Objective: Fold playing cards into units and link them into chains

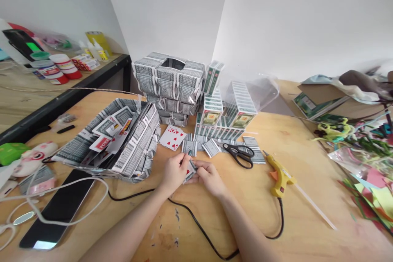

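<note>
Between my two hands, low over the table, is a playing card (189, 173) with a red mark showing. My left hand (177, 172) pinches its left side, and my right hand (209, 176) grips its right edge; the fingers hide much of it. Just beyond lie folded card pieces (211, 147) with grey patterned backs. A small stack of playing cards (172, 137) lies face up with red hearts showing, left of those pieces. Black-handled scissors (241, 154) rest on the table to the right, beside more patterned cards (254, 149).
A box woven from cards (135, 147) holds loose cards at left; similar boxes (170, 77) are stacked behind. Card packs (242, 106) stand at the back. A yellow glue gun (279, 178) lies right, its black cord (196, 219) crossing the table. A phone (58, 208) lies left.
</note>
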Available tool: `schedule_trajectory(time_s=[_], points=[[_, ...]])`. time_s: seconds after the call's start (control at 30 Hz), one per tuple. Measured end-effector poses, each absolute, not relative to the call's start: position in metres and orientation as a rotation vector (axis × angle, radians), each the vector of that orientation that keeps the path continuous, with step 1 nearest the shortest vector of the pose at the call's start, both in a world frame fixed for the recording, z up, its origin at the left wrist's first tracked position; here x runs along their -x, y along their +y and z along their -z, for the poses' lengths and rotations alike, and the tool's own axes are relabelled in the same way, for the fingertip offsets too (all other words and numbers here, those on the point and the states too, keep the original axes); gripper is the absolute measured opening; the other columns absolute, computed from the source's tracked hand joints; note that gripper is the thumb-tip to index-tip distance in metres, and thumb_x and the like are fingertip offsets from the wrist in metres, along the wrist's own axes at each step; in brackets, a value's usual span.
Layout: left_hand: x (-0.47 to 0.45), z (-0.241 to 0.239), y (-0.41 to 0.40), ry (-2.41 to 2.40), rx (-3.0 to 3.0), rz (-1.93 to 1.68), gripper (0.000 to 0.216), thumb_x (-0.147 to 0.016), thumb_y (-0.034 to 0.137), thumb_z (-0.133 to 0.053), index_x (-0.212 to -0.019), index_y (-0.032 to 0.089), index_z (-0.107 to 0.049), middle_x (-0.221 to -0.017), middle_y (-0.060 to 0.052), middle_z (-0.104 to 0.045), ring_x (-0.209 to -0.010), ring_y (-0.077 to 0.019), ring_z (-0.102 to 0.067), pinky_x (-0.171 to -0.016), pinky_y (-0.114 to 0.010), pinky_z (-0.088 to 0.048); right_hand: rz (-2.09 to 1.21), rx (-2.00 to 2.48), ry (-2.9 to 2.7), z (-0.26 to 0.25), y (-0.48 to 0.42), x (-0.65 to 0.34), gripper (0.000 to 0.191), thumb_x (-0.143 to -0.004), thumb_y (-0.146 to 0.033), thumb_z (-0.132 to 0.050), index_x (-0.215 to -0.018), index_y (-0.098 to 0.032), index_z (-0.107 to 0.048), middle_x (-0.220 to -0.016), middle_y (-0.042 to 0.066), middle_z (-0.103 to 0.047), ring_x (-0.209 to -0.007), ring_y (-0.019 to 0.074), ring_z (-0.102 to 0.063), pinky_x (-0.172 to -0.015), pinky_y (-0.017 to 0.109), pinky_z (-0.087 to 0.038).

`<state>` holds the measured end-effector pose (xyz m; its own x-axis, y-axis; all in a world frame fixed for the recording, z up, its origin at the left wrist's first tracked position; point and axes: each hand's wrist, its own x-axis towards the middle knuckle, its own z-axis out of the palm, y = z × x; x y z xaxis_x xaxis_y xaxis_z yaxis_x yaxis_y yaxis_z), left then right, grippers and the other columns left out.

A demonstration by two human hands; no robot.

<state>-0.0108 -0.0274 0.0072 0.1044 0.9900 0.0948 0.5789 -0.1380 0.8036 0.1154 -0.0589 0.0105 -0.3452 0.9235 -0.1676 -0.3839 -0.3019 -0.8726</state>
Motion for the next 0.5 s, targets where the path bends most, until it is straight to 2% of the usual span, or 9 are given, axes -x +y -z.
schedule_trajectory(time_s=[0.2,0.33,0.5], points=[[0.01,-0.01,-0.029,1.491,-1.817,-0.947,0.033,-0.084,0.033,-0.039,-0.071,0.016,-0.063,-0.058,-0.002,-0.063,-0.05,-0.012,-0.055,-0.047,-0.02,-0.035,-1.81,0.818,-0.861,-0.008,-0.058,-0.118,0.02,-0.071,-0.023,-0.049,-0.083,-0.016,-0.064,-0.074,0.003,-0.066,-0.071,0.0175,-0.063,-0.065,0.033,-0.053],[0.012,-0.009,-0.03,1.503,-1.798,-1.054,0.03,-0.085,0.031,-0.038,-0.08,0.016,-0.063,-0.069,-0.004,-0.068,-0.06,-0.0135,-0.061,-0.054,-0.02,-0.042,-1.635,0.933,-0.942,-0.008,-0.058,-0.111,0.019,-0.07,-0.028,-0.062,-0.085,-0.016,-0.061,-0.077,0.002,-0.066,-0.071,0.0172,-0.063,-0.064,0.031,-0.053],[0.015,-0.006,-0.031,1.508,-1.808,-1.114,0.031,-0.087,0.032,-0.036,-0.081,0.016,-0.062,-0.07,-0.004,-0.068,-0.061,-0.0136,-0.062,-0.056,-0.021,-0.046,-1.409,1.206,-0.894,-0.003,-0.055,-0.105,0.029,-0.065,-0.041,-0.068,-0.075,-0.016,-0.057,-0.059,-0.001,-0.061,-0.048,0.0137,-0.058,-0.046,0.027,-0.052]])
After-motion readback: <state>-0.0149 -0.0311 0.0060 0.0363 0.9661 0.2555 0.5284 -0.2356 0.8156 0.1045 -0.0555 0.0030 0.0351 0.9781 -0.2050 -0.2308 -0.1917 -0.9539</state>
